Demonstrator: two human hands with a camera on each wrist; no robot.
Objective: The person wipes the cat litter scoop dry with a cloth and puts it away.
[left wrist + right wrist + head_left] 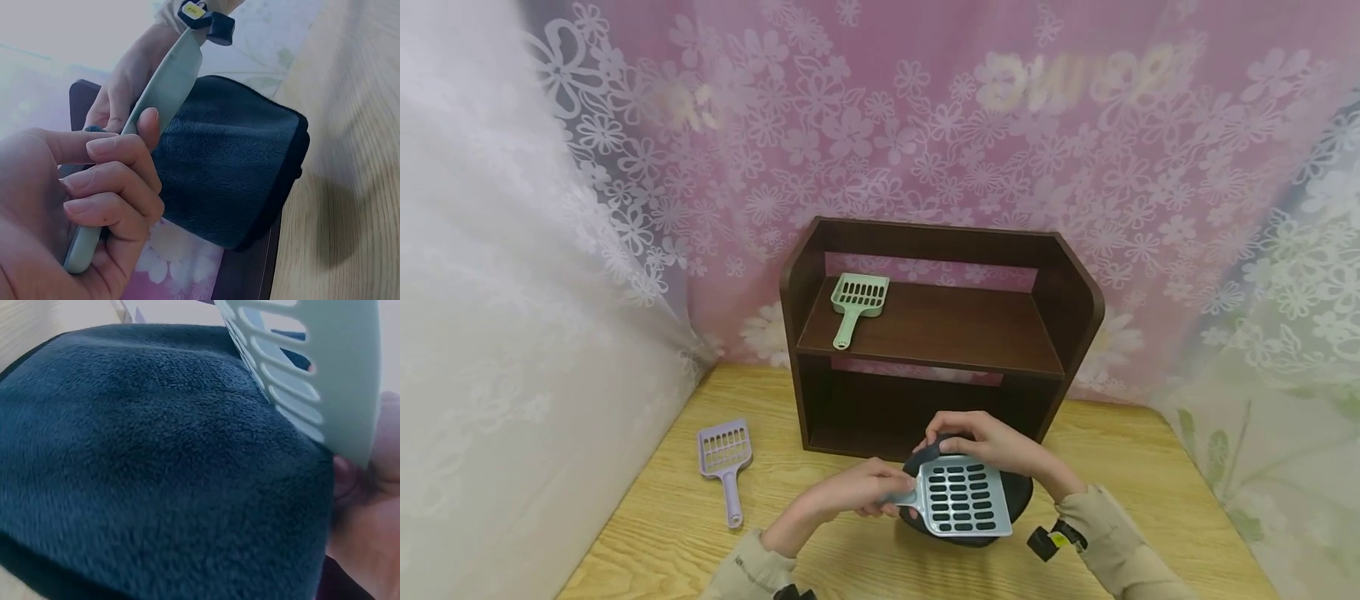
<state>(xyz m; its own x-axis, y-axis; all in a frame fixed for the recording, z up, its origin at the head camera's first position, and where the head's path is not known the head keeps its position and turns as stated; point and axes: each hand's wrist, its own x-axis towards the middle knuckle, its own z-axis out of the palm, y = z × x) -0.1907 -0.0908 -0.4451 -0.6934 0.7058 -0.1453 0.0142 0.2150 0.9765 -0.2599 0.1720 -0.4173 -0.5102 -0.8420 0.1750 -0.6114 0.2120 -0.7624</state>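
My left hand [861,490] grips the handle of a light blue slotted litter scoop [1004,512], its fingers curled round it in the left wrist view. The scoop's slotted pan points right, above a dark navy plush cloth [231,150]. At the cloth's upper edge, my right hand [988,442] pinches a fold between thumb and fingers, just behind the pan. The cloth hangs down below the scoop and fills much of the right wrist view. A green litter scoop [851,317] lies on the shelf; a purple litter scoop [729,492] lies on the table to the left.
A dark brown two-tier shelf unit [940,329] stands at the back of the wood-grain table [647,533], right behind my hands. Pink flowered curtain [880,125] hangs behind it, with pale curtains on both sides.
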